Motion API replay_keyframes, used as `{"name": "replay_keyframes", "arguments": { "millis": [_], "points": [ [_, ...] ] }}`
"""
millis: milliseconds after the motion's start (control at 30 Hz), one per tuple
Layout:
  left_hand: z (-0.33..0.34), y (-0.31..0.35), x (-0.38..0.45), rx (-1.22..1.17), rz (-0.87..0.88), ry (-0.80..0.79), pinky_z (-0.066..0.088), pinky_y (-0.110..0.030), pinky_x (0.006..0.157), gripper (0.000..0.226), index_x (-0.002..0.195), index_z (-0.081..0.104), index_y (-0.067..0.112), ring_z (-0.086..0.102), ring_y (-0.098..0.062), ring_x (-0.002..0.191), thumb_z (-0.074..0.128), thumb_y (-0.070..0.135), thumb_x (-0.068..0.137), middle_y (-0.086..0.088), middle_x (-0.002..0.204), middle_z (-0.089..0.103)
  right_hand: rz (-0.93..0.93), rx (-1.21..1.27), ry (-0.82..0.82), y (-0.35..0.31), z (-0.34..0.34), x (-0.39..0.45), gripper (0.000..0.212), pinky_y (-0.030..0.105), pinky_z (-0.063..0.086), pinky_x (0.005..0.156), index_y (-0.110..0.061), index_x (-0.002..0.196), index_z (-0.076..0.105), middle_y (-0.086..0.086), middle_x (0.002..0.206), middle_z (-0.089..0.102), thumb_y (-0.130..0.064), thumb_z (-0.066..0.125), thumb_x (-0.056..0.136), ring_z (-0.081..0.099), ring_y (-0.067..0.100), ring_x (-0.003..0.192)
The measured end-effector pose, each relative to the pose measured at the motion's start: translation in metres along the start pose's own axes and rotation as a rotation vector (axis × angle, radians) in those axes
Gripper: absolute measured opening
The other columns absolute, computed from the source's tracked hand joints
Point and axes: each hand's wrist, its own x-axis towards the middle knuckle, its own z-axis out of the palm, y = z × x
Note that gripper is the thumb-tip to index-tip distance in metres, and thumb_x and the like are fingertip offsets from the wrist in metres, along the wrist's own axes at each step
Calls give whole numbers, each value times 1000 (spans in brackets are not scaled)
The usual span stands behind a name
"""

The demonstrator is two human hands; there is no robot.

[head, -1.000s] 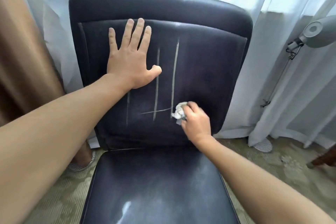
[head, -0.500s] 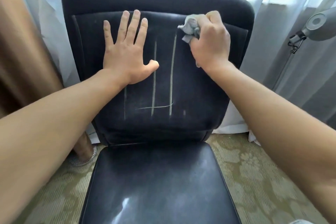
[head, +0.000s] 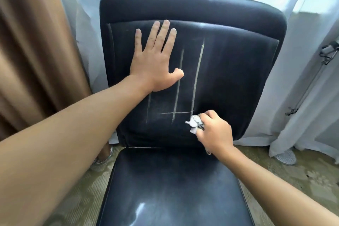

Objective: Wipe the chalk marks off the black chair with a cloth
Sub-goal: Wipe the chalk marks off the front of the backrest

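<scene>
Wiping chalk marks [head: 197,77] off a black chair [head: 190,86], backrest panel facing the camera. Bracing the backrest with left hand [head: 156,62], fingers straight and slightly spread, palm flat beside the leftmost stroke. Pinching a crumpled white cloth [head: 194,124] in curled fingers of right hand [head: 213,131], just below the right line's lower end, apparently touching the fabric. Risking smeared chalk rather than lifted chalk, with so small a wad; possibly missing the stroke partly hidden under the bracing palm.

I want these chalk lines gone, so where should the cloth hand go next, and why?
Probably slide the right hand with the cloth left along the short cross line: it lies just up-left of the cloth, and the left hand braces the chair.
</scene>
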Motion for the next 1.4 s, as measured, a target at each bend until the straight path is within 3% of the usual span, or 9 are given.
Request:
{"name": "replay_keyframes", "arguments": {
  "millis": [100,233,367,533,633,800,1000,1200,1400],
  "points": [
    [2,-9,-30,24,21,-19,3,-62,127,97,166,10,17,-8,-27,161,44,59,86,-9,175,-6,-91,125,87,-35,-48,27,36,34,48,55,-19,100,73,-5,99,60,-30,89,69,57,26,66],
    [7,-34,-83,-3,-155,-32,4,-56,129,92,165,15,9,-3,-28,161,49,49,89,-11,175,0,-270,183,180,-99,-85,67,42,34,49,58,-19,110,71,-1,108,58,-28,88,72,55,22,71],
    [-8,-53,-105,6,-198,-126,3,-56,129,89,165,13,11,-5,-22,161,50,49,94,-5,175,-3,-436,146,237,-170,-82,120,45,34,46,62,-18,116,67,4,116,58,-32,85,77,58,26,84],
    [-24,-63,-101,-30,-224,-150,4,-56,129,83,161,23,10,-3,-20,160,53,44,91,-6,172,7,-440,92,185,-211,-55,162,35,37,41,63,-12,114,65,8,118,54,-21,76,82,57,33,97],
    [-19,-65,-93,4,-175,-109,6,-55,129,86,163,22,8,1,-25,161,56,39,90,-10,172,10,-454,45,238,-197,-50,155,26,35,38,57,-11,108,66,9,118,57,-14,70,83,57,31,90],
    [-5,-50,-67,24,-73,45,14,-58,127,82,158,32,-1,14,-33,159,54,31,85,-17,171,20,-370,54,254,-144,-68,150,40,38,49,60,-13,116,68,8,126,59,-20,78,78,58,31,96],
    [-3,-4,-21,13,10,118,12,-60,127,80,157,32,0,14,-32,159,44,38,87,-16,170,21,-237,7,357,-74,-98,161,46,38,52,67,-16,120,69,5,124,60,-27,83,77,60,31,101],
    [5,15,2,-55,-4,151,9,-66,125,82,156,30,-2,14,-33,159,42,44,90,-15,171,21,-159,36,415,-43,-91,148,42,38,54,66,-15,112,71,2,121,63,-23,85,74,62,29,92],
    [11,19,5,-73,-29,173,12,-71,122,85,153,36,-3,20,-35,157,43,49,86,-17,167,29,-178,42,269,-14,-42,84,39,40,53,58,-16,102,71,0,112,64,-30,87,68,59,24,79]
  ]
}}
